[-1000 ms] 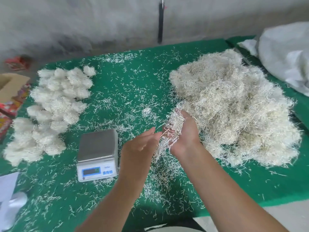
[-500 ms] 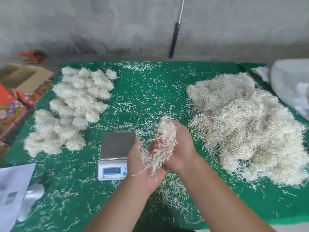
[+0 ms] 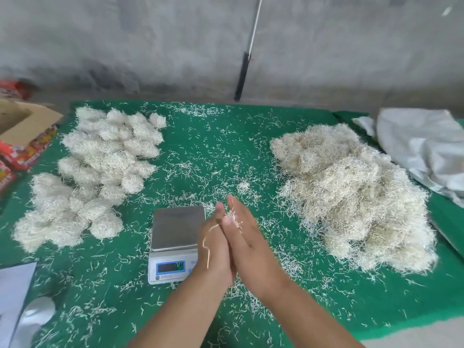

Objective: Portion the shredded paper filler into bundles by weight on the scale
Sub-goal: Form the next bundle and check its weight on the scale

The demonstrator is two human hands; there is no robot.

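Green felt covers the table (image 3: pixel 226 136). Loose shredded paper filler (image 3: pixel 351 197) lies heaped toward the right edge; finished bundles (image 3: pixel 100 167) sit toward the left edge. The scale (image 3: pixel 175 237), pan bare, stands near the front edge, just left of the hands. Left hand (image 3: pixel 213 249) and right hand (image 3: pixel 247 237) press flat together, fingers straight, sandwiching a few strands (image 3: pixel 233 218). The right hand is nearer the heap.

A grey, mottled concrete wall (image 3: pixel 125 41) rises behind a table under green felt (image 3: pixel 251 126). A thin pole (image 3: pixel 244 69), white above and black below, leans against the wall. Light is soft and even.
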